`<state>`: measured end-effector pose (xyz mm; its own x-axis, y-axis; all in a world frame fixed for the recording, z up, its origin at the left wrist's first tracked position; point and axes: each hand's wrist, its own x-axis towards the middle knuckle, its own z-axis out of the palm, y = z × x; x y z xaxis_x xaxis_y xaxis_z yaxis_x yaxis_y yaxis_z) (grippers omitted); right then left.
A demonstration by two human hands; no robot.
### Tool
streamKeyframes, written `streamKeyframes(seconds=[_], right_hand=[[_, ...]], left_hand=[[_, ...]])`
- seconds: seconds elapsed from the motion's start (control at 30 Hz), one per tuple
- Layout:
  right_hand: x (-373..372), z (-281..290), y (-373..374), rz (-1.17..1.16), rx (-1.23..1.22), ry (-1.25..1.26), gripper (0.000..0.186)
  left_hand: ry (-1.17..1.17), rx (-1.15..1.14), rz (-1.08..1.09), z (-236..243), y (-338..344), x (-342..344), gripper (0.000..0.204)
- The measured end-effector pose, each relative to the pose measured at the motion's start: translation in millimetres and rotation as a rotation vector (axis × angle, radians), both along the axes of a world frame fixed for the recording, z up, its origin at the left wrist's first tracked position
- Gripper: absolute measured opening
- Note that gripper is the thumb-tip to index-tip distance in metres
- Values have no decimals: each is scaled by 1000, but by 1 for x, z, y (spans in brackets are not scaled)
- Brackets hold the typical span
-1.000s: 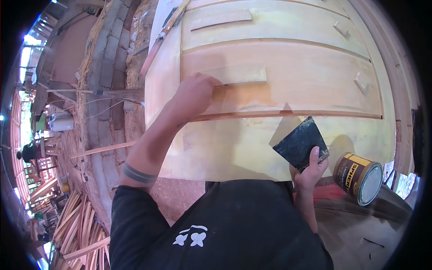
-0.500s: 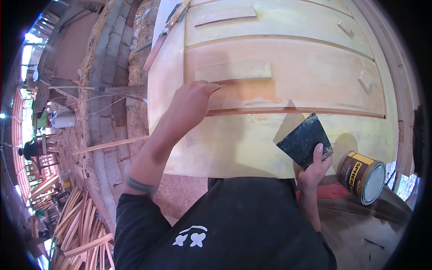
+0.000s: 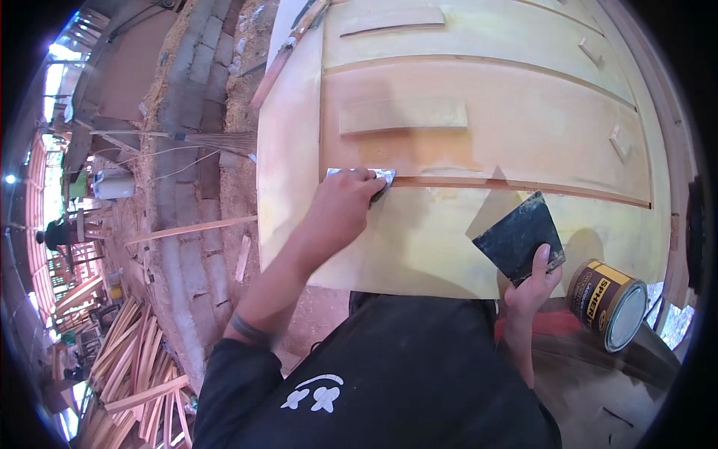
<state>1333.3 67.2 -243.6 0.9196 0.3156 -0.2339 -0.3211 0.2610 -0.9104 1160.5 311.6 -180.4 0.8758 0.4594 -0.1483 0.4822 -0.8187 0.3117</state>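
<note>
My left hand point(image 3: 340, 202) grips a small shiny flat blade point(image 3: 384, 174) against the pale wooden drawer front point(image 3: 553, 146), at the left end of a groove along its lower edge. A raised wooden strip point(image 3: 404, 114) sits just above that hand. My right hand point(image 3: 531, 288), lower right, holds a dark square plate point(image 3: 516, 239) by its edge, thumb on its face, over the yellowish lower panel. Beside it a round can point(image 3: 604, 303) with a yellow and brown label lies tilted at the panel's edge.
The wooden cabinet face point(image 3: 479, 60) has more drawer fronts above and a pinkish wooden piece point(image 3: 277, 67) at its upper left. Left are a block ledge point(image 3: 191, 262), sawdust, a long stick point(image 3: 191, 229) and piled cut battens point(image 3: 134, 359). My dark shirt fills the lower middle.
My left hand has moved down from beneath the raised strip to the groove, and the blade's shiny face now shows. My right hand still holds the plate. The view has shifted slightly.
</note>
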Motion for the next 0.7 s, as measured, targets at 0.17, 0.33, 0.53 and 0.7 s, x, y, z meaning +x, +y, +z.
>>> streamKeyframes(seconds=[0.17,0.33,0.53,0.7], right_hand=[[-3,2,-2,17,20,-20,31],[-2,0,-3,68,96,-11,30],[1,-4,-7,78,62,-30,30],[1,-4,-4,49,57,-14,29]], left_hand=[[33,-23,32,29,37,13,45],[82,-61,61,30,54,45,46],[49,-35,-66,13,31,26,45],[36,-92,-46,29,28,19,42]])
